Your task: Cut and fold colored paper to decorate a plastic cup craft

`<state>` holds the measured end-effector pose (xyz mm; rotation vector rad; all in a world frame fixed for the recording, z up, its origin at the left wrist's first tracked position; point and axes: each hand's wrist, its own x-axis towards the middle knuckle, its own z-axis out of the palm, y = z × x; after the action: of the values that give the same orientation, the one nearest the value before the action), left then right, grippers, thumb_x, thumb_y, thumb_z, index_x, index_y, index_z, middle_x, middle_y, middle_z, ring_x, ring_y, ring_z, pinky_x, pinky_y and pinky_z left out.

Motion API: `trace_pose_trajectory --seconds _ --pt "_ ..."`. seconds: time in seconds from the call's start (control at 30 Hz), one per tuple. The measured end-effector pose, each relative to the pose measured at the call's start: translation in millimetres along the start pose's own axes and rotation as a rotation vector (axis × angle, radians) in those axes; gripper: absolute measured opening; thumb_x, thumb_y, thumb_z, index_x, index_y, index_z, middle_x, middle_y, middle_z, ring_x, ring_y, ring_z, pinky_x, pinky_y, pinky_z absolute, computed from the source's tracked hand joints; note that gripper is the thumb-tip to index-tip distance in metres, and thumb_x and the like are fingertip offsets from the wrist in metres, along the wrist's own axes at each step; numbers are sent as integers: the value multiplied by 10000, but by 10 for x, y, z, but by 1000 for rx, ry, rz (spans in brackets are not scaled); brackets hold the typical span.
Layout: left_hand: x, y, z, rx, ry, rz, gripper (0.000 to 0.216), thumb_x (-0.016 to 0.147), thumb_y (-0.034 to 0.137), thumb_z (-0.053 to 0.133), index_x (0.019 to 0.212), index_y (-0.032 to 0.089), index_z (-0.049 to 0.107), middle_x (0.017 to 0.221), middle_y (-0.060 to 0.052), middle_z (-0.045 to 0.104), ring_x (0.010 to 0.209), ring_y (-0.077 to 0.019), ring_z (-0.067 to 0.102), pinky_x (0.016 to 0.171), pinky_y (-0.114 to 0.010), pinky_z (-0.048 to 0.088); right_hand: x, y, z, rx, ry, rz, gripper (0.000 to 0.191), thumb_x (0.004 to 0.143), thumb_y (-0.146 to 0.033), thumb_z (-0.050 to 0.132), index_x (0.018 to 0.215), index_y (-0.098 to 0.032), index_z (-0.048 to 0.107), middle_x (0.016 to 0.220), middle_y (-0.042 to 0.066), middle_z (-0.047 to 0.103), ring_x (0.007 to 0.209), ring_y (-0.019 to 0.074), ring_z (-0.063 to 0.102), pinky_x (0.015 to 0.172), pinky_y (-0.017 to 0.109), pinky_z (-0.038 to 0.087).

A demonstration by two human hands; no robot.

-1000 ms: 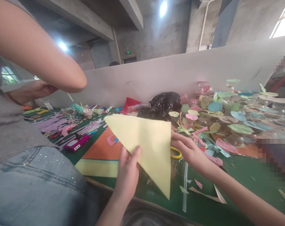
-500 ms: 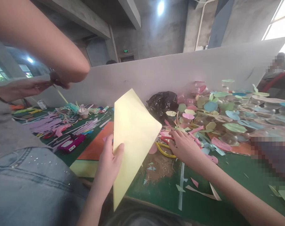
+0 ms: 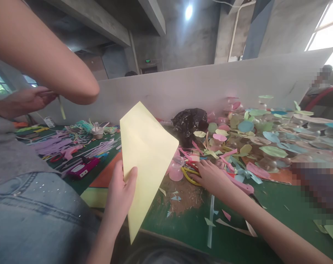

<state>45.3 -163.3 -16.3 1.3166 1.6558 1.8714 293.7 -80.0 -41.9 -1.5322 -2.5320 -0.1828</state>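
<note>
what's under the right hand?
The right hand rests on yellow scissor handles among pink paper scraps. The blades and the table beneath the palm are covered.

Daylight floods in from a window point(image 3: 324, 25) at the upper right, blown out to plain white. A ceiling lamp point(image 3: 188, 11) glares as a small bright spot with a halo on the grey concrete. The hall behind is dim, while the desk point(image 3: 238, 234) is evenly lit with soft, faint shadows. Wide-angle distortion bends the picture edges and swells the arm at the upper left. Far clutter looks soft, perhaps motion blur. Two patches at the right are pixelated.
</note>
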Motion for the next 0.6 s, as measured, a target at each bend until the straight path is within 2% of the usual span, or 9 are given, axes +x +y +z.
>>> trace_pose_trajectory --seconds 0.1,0.23,0.4,0.5,0.6 --pt "11 2 -7 -77 56 -19 305 697 253 754 981 213 650 1028 -74 696 992 -270 639 891 -349 525 50 -5 29 -55 11 -60 266 952 -265 461 1010 -115 673 991 182 663 940 303 619 785 369 475" --pt "8 -16 -14 -207 111 -43 332 707 216 745 1028 213 659 1064 -71 691 1089 -281 616 967 -363 502 67 -19 29 -113 15 -127 236 907 -120 455 925 -147 689 941 170 646 926 294 594 786 367 466" --pt "-31 -45 -11 -181 43 -100 397 744 338 731 1107 200 648 1075 -94 696 1022 -290 651 899 -377 532 39 -56 -151 -267 -45 -172 366 752 85 447 902 -125 706 932 186 622 955 324 558 696 354 452" --pt "-51 -68 2 -206 32 -103 408 756 372 722 1124 215 641 1092 -90 695 1039 -289 649 889 -370 535 48 -57 -213 -278 -45 -135 369 732 104 444 840 -138 701 948 181 607 958 319 555 661 334 448" --pt "-66 -80 14 -243 41 -103 387 765 365 717 1119 228 644 1109 -81 694 1057 -281 644 905 -361 529 90 -22 -179 -81 62 -6 267 826 -1 453 827 -156 671 956 160 594 939 300 569 683 337 457"
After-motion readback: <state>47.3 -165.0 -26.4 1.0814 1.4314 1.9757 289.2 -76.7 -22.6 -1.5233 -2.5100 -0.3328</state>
